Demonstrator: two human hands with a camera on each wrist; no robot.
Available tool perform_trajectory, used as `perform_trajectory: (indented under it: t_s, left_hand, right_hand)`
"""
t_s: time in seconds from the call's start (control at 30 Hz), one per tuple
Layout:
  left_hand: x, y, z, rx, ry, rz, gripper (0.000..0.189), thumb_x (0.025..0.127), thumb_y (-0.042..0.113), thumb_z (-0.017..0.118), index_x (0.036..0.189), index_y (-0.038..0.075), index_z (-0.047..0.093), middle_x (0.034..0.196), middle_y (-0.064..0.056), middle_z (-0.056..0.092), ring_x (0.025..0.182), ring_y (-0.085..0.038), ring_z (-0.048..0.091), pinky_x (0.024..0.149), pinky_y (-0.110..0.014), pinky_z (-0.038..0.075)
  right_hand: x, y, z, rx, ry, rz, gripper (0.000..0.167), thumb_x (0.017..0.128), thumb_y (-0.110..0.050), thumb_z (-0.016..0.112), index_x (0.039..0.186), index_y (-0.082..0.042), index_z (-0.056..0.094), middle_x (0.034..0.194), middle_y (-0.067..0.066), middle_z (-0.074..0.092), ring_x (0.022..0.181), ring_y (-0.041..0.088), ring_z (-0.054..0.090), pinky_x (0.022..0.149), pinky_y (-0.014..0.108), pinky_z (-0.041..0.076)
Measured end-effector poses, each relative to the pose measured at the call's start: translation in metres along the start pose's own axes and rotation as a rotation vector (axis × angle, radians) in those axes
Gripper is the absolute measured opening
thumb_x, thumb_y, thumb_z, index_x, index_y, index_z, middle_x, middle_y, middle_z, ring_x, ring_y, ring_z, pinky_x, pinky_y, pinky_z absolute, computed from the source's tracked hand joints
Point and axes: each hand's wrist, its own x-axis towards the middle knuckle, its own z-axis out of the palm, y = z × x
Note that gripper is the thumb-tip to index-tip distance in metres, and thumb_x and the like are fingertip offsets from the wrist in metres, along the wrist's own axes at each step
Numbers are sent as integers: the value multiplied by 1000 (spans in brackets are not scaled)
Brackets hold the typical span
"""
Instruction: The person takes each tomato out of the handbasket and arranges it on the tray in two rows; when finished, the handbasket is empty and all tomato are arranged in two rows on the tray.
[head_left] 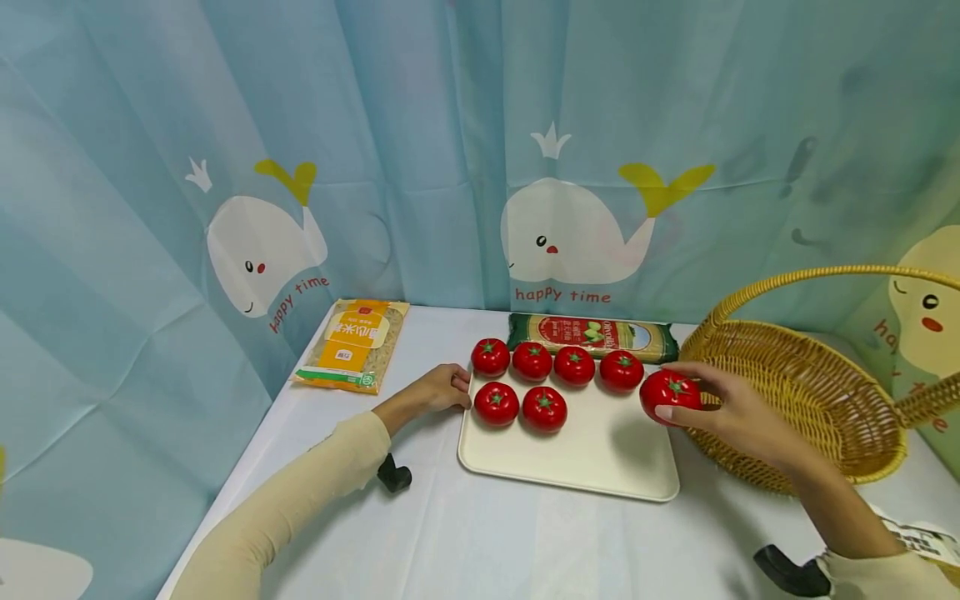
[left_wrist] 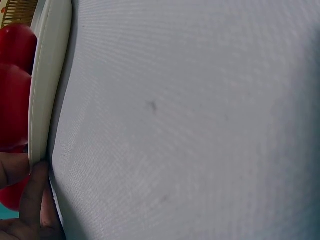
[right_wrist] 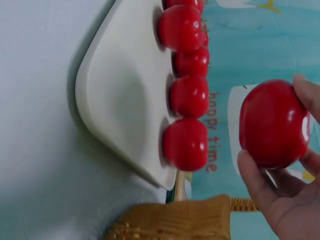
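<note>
A glossy red tomato (head_left: 670, 397) with a green stem is gripped by my right hand (head_left: 738, 417), held above the right side of a cream tray (head_left: 585, 462). In the right wrist view, fingers and thumb surround this tomato (right_wrist: 274, 124), and it hangs apart from the tray. Several more tomatoes (head_left: 545, 409) sit on the tray in two rows, a longer one at the back and a shorter one at the left front. My left hand (head_left: 438, 389) pinches the tray's left rim (left_wrist: 42, 115) between thumb and fingers, as the left wrist view shows.
A wicker basket (head_left: 810, 392) with a tall arched handle stands just right of the tray. Behind the tray lies a green-ended pack (head_left: 585, 332). A yellow bag of grain (head_left: 352, 346) lies at the back left. A whale-print curtain (head_left: 420, 167) closes off the back.
</note>
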Motion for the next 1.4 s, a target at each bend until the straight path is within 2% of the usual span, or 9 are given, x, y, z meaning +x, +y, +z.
perform_trajectory:
  t_s: [0.17,0.37,0.53,0.6,0.77,0.97,1.2,1.4]
  left_hand:
    - [0,1,0,-6,-3,-6,41,81,-6,70,119,-5,56,93,-7,58,81,-15,58,75,-25,59]
    - [0,0,0,2,-3,5,41,80,-6,71,119,-5,57,94,-7,58,82,-15,58,75,-26,59]
    - [1,0,-1,5,-5,5,41,81,-5,71,119,-4,57,95,-7,59,83,-15,57,75,-24,58]
    - [0,0,-1,5,-4,5,41,81,-5,71,119,-4,57,95,-7,59,83,-15,57,74,-24,57]
    - [-1,0,-1,14,-1,13,42,80,-5,72,119,-5,57,95,-8,59,83,-15,58,75,-25,58]
    - [-1,1,-1,16,-1,12,42,80,-5,72,119,-5,57,94,-7,58,83,-15,57,76,-25,58]
    - [0,0,-1,12,0,12,42,80,-5,72,119,-5,56,95,-8,58,83,-15,57,76,-26,59]
    - [-1,1,-1,13,0,11,42,80,-6,72,120,-5,56,96,-8,59,83,-15,58,76,-26,59]
  right_hand:
    - [7,-2,10,-2,-9,-32,57,87,-17,78,136,3,54,125,24,60,108,31,59,73,21,56]
    - [15,-3,24,12,-28,-19,60,85,-20,81,135,1,55,122,23,62,99,21,62,74,22,55]
    - [27,-1,39,14,-66,36,67,83,-24,83,137,3,53,131,29,54,107,37,61,76,26,56]
    - [32,0,45,-6,-76,45,69,81,-25,84,136,4,53,129,29,56,110,41,61,78,29,56]
    - [41,1,57,-82,-94,43,70,78,-28,87,131,5,56,116,26,65,105,40,64,81,39,58]
    - [50,2,68,-82,-141,67,72,77,-31,87,133,4,57,123,30,60,105,40,63,86,49,58]
    - [59,3,74,-108,-146,33,68,78,-30,87,132,3,59,122,28,63,109,40,63,93,55,54]
    - [63,0,75,-56,-205,27,72,79,-26,85,138,2,55,129,30,59,116,42,59,96,57,53]
